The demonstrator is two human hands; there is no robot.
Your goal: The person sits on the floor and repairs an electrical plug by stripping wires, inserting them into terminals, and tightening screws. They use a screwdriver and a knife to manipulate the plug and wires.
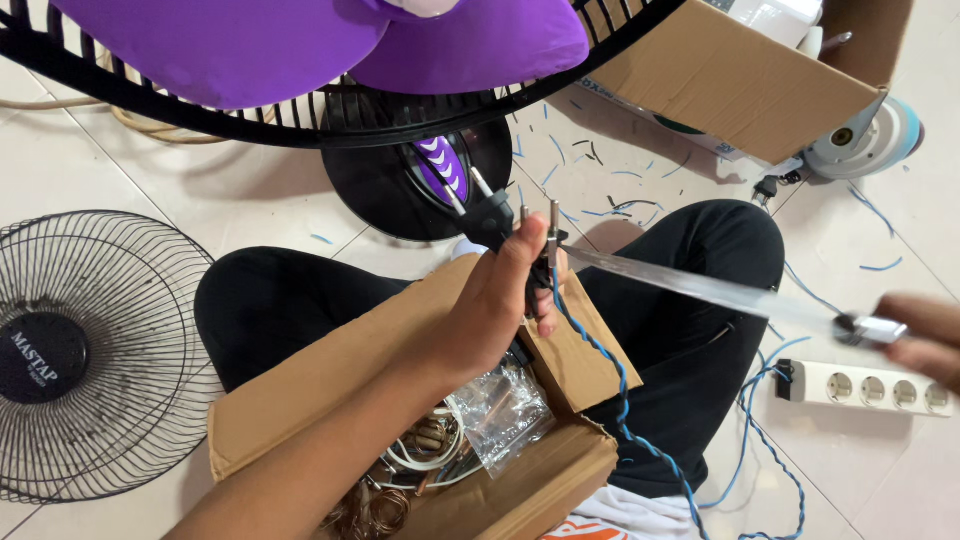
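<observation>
The left hand point(495, 300), at centre frame, is closed around a black plug point(492, 220), gripping the body so that the metal pins point up and clear of the fingers. This grip leaves the pins and the cable exit open to a tool. A twisted blue cable point(625, 400) leaves the plug below the hand and runs down toward the lower right of the frame, hanging slack over the person's black-trousered leg.

The right hand point(925, 340), at the right edge and motion-blurred, is closed on the handle of a long, flat metal blade point(700, 285). The blade reaches leftward, its tip meeting the plug just beside the pins; whether it actually touches cannot be told.

An open cardboard box point(400, 340) rests in the lap directly below the hands, holding coiled wire and a clear plastic bag, within reach.

On the tiled floor: a white power strip point(865, 385) at right, a black wire fan guard point(90, 350) at left, and a fan with purple blades point(300, 40) across the top. Blue wire offcuts lie scattered at upper centre.
</observation>
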